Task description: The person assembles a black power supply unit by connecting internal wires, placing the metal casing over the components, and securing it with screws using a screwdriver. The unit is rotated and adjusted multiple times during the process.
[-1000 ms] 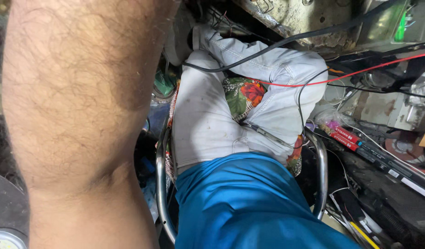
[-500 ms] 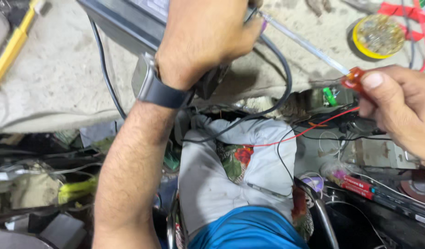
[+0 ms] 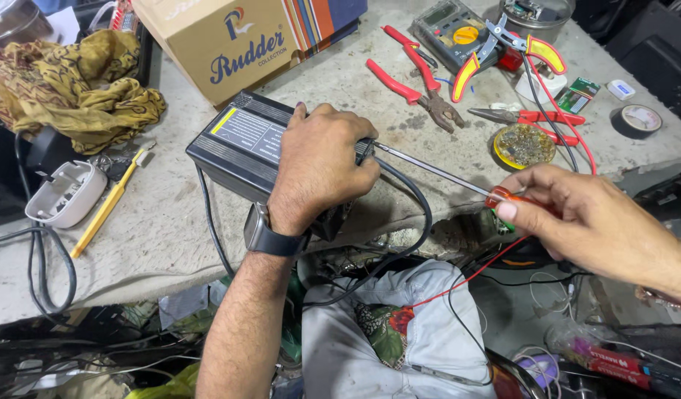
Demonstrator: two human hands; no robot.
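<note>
Right now the left hand [image 3: 322,166] lies palm-down over the black box-shaped unit [image 3: 244,144], fingers wrapped over its near right end, holding it firmly against the counter [image 3: 170,229] close to the front edge. A dark wristwatch [image 3: 270,238] sits on that wrist. Just to the right, the right hand [image 3: 584,222] is closed around the red handle of a screwdriver [image 3: 436,170], thumb pressed on the handle's front; the thin metal shaft slants up and left, and its tip meets the end of the black unit just beside the left hand's fingers. A black cable [image 3: 418,222] loops from that same end down over the counter's front edge.

Toward the back edge lie red-handled pliers [image 3: 418,81], a yellow-and-red cutter [image 3: 503,48] resting on a grey multimeter [image 3: 451,26], and a round tin [image 3: 523,145] near the right edge. A cardboard box [image 3: 237,44] stands at the back, a crumpled yellow cloth [image 3: 82,85] at the back left corner, and a yellow-handled tool [image 3: 107,203] lies near the left edge.
</note>
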